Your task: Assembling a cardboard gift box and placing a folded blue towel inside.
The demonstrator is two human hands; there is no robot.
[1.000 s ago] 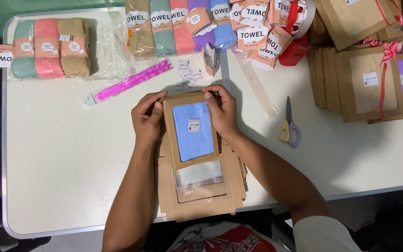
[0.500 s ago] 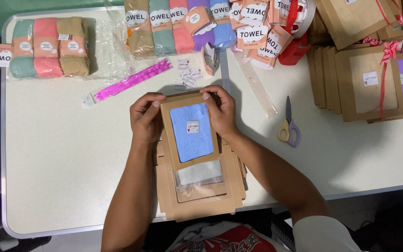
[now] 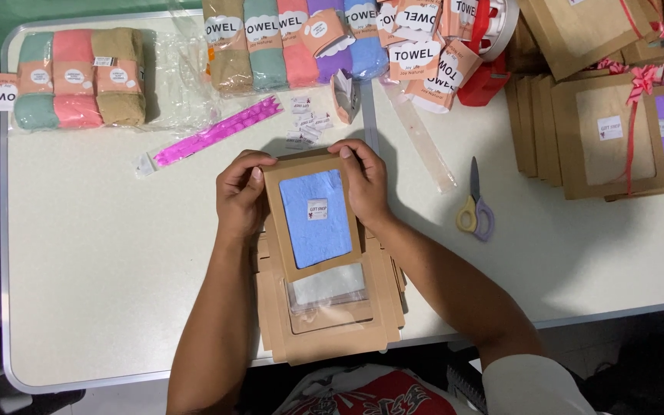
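A brown cardboard gift box [image 3: 313, 265] with a clear window shows a blue towel [image 3: 315, 230] and a small white sticker inside. My left hand [image 3: 241, 192] grips the box's upper left corner. My right hand [image 3: 363, 180] grips its upper right corner, fingers over the top edge. The box rests on a stack of flat brown window boxes [image 3: 332, 330] at the near table edge.
Rolled towels in several colours [image 3: 78, 84] lie at the back left, more banded towels [image 3: 286, 46] at the back centre. A pink ribbon strip [image 3: 217, 132], small stickers [image 3: 305, 127], scissors [image 3: 476, 207] and finished ribboned boxes [image 3: 616, 138] sit on the white table [image 3: 101, 253].
Both hands have shifted the box slightly; the fingers now press more over its top edge. Nothing else moved.
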